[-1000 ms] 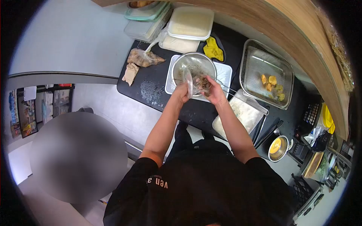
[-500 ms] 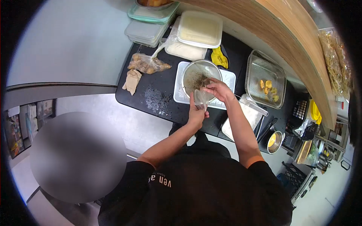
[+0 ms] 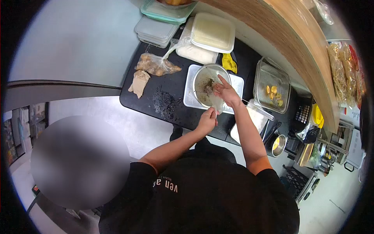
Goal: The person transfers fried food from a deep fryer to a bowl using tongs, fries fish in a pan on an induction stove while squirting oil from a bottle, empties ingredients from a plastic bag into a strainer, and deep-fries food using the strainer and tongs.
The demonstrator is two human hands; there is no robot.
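Observation:
My left hand (image 3: 207, 121) is closed, pinching the bottom end of a clear plastic bag (image 3: 218, 104) below the rim of a round strainer (image 3: 198, 97). Over the strainer's right side, my right hand (image 3: 227, 93) has its fingers apart, with the forefinger stretched out. It touches or lies close against the bag's upper part; the exact contact is hidden. Dark, crumbly bits (image 3: 207, 86) lie inside the strainer. Under it stands a white tray (image 3: 188, 102) on the black table.
Left lie a bag of brownish pieces (image 3: 157, 66), a crumpled beige cloth or paper (image 3: 139, 84) and scattered dark flakes (image 3: 165, 103). Lidded containers (image 3: 212, 33) stand behind. Right are a wire basket (image 3: 269, 78) with yellow-orange pieces and a metal bowl (image 3: 278, 146). A wooden shelf (image 3: 288, 43) overhangs.
My right hand's fingers have spread from their closer grip by the bag. My left hand has moved slightly down, and the bag is drawn out longer. The whole view has shifted a little.

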